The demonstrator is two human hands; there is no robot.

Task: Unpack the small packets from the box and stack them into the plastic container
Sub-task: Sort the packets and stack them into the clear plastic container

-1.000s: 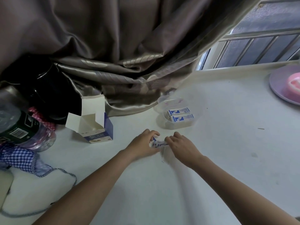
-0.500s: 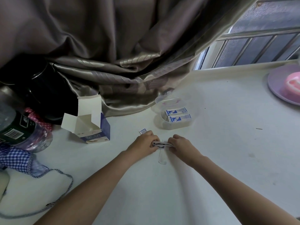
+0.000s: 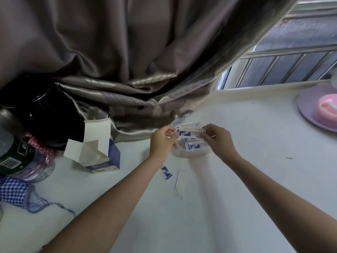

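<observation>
Both hands are raised just above the plastic container [image 3: 189,152], which sits on the white tabletop [image 3: 237,179] near the foot of the grey curtain [image 3: 127,61]. The left hand [image 3: 161,141] pinches one end of a small bundle of blue-and-white packets [image 3: 189,132] between thumb and fingers; the right hand [image 3: 218,139] pinches the opposite end, so the bundle spans the gap between the two hands. The number of packets in the bundle cannot be read, as the edges blur together. More packets [image 3: 193,145] lie flat inside the container, directly below the held bundle. One loose packet [image 3: 166,172] lies on the tabletop beside the left forearm, and a clear wrapper strip [image 3: 179,185] lies just right of it. The opened box [image 3: 99,152] stands well to the left, flaps up. A purple plate [image 3: 310,114] rests at the far right edge, and a checked cloth [image 3: 14,190] lies at the far left.
</observation>
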